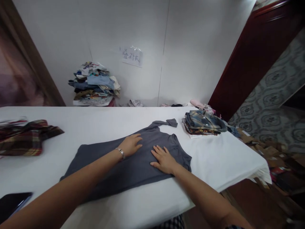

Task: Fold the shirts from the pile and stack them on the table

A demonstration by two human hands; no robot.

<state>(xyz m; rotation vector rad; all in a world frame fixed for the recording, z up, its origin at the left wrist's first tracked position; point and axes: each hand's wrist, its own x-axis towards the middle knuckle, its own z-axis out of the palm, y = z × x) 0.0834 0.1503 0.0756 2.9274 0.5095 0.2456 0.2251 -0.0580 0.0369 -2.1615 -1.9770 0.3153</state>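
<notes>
A dark grey shirt (143,165) lies spread sideways over the white-covered table, its neck end to the right and its hem to the left. One narrow sleeve (164,122) stretches out at the far side; the other sleeve does not show. My left hand (130,144), with a metal watch or bracelet at the wrist, rests on the middle of the fabric, fingers extended. Nearer the neck end, my right hand (164,159) presses flat on the cloth with its fingers spread. Neither hand grips anything.
Folded shirts (203,122) are stacked at the right. A crumpled plaid shirt (28,136) lies at the left, above a dark flat device (14,203). Against the wall rises a tall clothes pile (95,84). The table's cloth (238,159) hangs over its right edge.
</notes>
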